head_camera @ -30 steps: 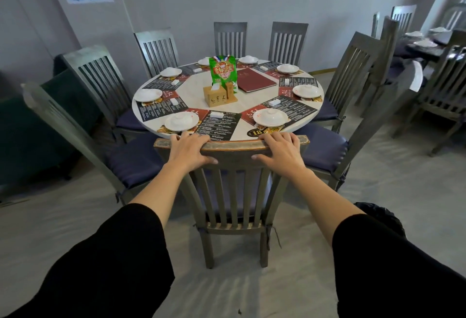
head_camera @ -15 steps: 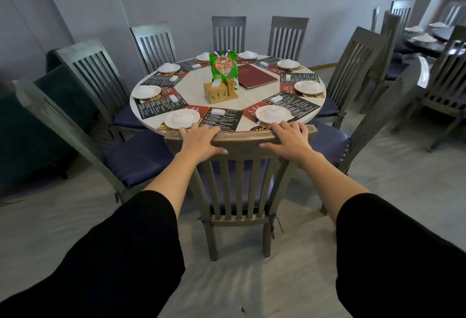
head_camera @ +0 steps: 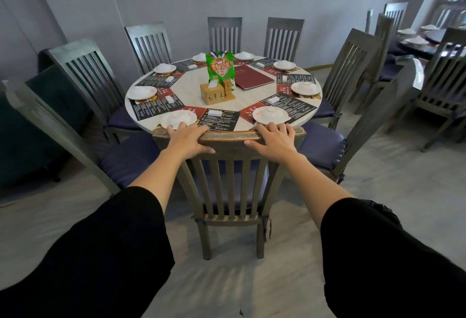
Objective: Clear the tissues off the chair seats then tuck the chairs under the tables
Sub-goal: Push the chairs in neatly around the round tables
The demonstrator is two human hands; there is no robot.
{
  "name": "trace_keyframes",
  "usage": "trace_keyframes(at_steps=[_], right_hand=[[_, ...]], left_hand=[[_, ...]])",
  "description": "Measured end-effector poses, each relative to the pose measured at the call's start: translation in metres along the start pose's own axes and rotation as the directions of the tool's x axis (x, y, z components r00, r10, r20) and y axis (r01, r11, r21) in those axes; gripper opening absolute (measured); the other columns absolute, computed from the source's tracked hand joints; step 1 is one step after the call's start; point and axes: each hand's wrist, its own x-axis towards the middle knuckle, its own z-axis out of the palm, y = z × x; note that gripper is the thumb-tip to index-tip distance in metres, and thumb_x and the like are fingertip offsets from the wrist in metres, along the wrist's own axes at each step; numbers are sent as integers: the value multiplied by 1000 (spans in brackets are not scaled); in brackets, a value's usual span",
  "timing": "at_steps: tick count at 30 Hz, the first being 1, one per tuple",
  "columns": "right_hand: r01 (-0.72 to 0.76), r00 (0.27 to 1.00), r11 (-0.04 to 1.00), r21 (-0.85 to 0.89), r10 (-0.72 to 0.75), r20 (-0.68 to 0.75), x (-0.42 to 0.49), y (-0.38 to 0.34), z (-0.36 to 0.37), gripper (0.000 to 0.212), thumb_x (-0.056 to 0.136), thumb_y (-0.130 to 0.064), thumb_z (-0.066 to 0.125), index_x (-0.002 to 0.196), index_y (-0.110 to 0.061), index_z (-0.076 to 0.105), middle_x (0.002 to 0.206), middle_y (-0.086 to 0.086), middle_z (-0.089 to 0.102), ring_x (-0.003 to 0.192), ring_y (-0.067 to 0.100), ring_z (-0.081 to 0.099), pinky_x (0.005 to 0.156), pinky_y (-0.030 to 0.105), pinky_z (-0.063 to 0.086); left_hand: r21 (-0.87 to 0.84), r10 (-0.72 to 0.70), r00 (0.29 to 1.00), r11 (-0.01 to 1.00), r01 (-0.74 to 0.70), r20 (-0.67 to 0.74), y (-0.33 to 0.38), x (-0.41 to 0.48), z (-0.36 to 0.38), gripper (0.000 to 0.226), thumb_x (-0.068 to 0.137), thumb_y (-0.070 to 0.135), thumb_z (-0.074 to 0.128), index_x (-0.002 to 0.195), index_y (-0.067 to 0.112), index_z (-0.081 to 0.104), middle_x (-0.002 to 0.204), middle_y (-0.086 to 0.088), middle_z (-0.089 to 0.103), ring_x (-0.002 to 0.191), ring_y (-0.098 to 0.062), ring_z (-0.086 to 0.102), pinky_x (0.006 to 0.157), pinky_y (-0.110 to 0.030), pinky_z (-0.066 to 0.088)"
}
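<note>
The round table (head_camera: 254, 100) fills the middle of the frame, set with placemats and white plates, and grey slatted chairs ring it. The left neighbouring chair (head_camera: 128, 161) and the right neighbouring chair (head_camera: 324, 147) stand angled out with their purple cushions clear of the tabletop, so we judge that they are not yet tucked in. No tissue shows on either cushion.

Just below the table's near edge stands the nearest chair (head_camera: 232, 191), its back towards us. Through the slats we see no tissue on its seat. We hold it by the top rail (head_camera: 228, 138) because that gives a square, two-handed push straight at the table. Our left hand (head_camera: 187, 139) grips the rail's left end, fingers hooked over the far edge and thumb lying along the near face. Our right hand (head_camera: 273, 141) does the same at the right end. The rail sits just beside the table rim, so we judge this chair nearly home.

At the table's centre stand a wooden tissue box (head_camera: 213, 94) and a green packet (head_camera: 219, 67).
</note>
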Motion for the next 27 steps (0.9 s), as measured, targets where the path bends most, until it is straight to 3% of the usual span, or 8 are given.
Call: trace_keyframes(at_steps=[6,16,27], right_hand=[[20,1000,1000,11,-20,3,3,2,3,53,90,-69,30,133,-40,38,135,4,44,128,35,33,111,51,10],[40,999,998,56,-40,10,-1,12,-2,52,88,-69,35,130,-40,42,129,-1,46,124,30,36,110,47,12],[8,1000,1000,13,-8,4,-5,5,-4,53,89,-68,35,130,-36,43,130,5,46,127,28,36,112,48,15]], left_hand=[[-18,-46,999,999,47,21,2,3,-2,47,77,62,62,111,33,51,123,-1,56,123,-31,39,105,-62,18],[-5,-81,996,997,81,-36,16,-3,4,51,73,64,64,107,28,52,120,-2,56,119,-29,43,101,-54,27],[13,-81,996,997,81,21,18,-13,1,58,81,72,42,125,35,42,137,-7,44,128,-33,34,105,-61,18]])
